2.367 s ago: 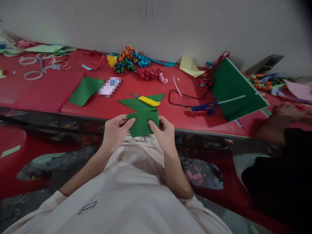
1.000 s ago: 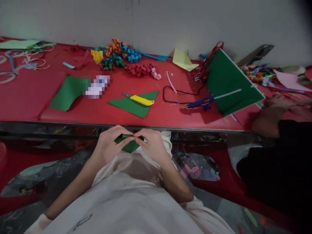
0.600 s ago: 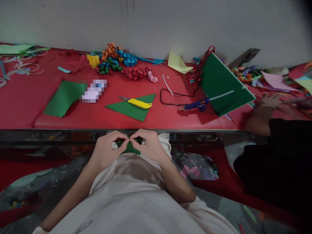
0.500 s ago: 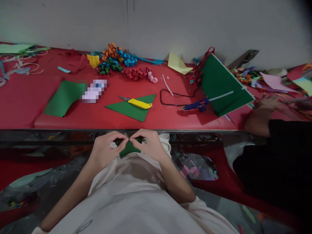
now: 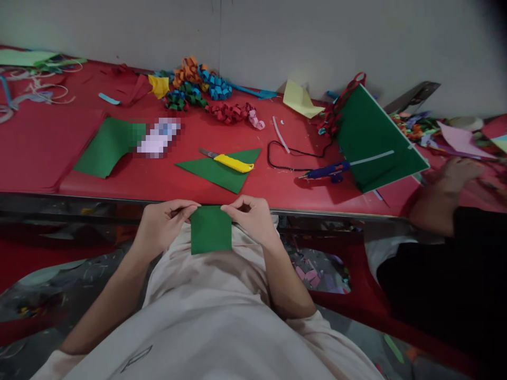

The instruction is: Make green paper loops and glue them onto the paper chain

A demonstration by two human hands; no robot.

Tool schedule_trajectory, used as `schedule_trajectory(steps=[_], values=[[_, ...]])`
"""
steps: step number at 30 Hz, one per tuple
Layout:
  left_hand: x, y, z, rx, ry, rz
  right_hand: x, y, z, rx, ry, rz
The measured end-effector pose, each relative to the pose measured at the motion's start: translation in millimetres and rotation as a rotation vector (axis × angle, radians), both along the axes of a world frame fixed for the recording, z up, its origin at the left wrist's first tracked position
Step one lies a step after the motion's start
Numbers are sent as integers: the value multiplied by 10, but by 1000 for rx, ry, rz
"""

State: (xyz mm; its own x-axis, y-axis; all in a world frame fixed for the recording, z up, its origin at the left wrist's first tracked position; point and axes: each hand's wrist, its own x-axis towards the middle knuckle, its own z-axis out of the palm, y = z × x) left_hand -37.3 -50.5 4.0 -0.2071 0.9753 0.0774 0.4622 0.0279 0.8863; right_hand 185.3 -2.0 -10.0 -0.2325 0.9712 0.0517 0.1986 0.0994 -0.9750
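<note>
A small green paper square (image 5: 211, 231) hangs between my hands, just in front of the table edge and over my lap. My left hand (image 5: 164, 224) pinches its upper left corner, and my right hand (image 5: 253, 217) pinches the upper right corner. On the red table (image 5: 158, 182) beyond them lies a green paper triangle (image 5: 222, 177) with a yellow cutter (image 5: 233, 163) on top, its blade pointing left. A larger green sheet (image 5: 103, 150), slightly curled, rests further left.
A blue glue gun (image 5: 327, 171) with a black cord lies right of centre, by a leaning green board (image 5: 372, 137). Curled paper chains (image 5: 229, 112) lie at the back. Another person's hand (image 5: 461, 171) is at the right.
My hands have moved apart from their near-touching pinch. The green paper, earlier bunched and partly hidden between them, now shows as a flat square. The view has shifted slightly.
</note>
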Motion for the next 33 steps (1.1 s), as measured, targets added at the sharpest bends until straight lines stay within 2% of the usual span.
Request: schedule_trajectory(steps=[2, 4, 7, 9, 11, 12, 13, 16, 18, 20, 22, 25, 27, 31, 33], values=[[-68, 48, -5, -10, -18, 40, -8, 110, -10, 26, -11, 80], [-171, 116, 24, -20, -33, 103, -8, 294, 4, 125, -52, 130], [-370, 301, 90, -29, -29, 152, -39, 682, 34, 439, -292, -9], [-480, 504, 110, 9, 15, 116, -102, 948, 41, 577, -550, -44], [-528, 755, 107, 45, 78, 62, -175, 1152, 41, 592, -738, -3], [-525, 879, 104, 48, 135, -7, -197, 1216, 42, 583, -784, 23], [-505, 990, 103, 87, 202, -11, -197, 1250, 46, 578, -800, 38], [-385, 1142, 105, 260, 524, -49, -12, 1168, 78, 614, -710, -54], [-299, 1064, 86, 339, 750, -260, 251, 992, 114, 663, -601, -182], [-235, 889, 29, 338, 894, -527, 549, 770, 152, 715, -500, -219], [-207, 687, -56, 335, 944, -610, 799, 543, 177, 737, -466, -238], [-225, 453, -158, 372, 878, -591, 1014, 267, 177, 711, -437, -285], [-250, 372, -161, 399, 777, -519, 1076, 162, 155, 697, -449, -280], [-271, 376, -61, 378, 498, -228, 1113, 131, 99, 704, -580, -170], [-276, 431, -35, 307, 363, -176, 1097, 158, 75, 702, -626, -97]])
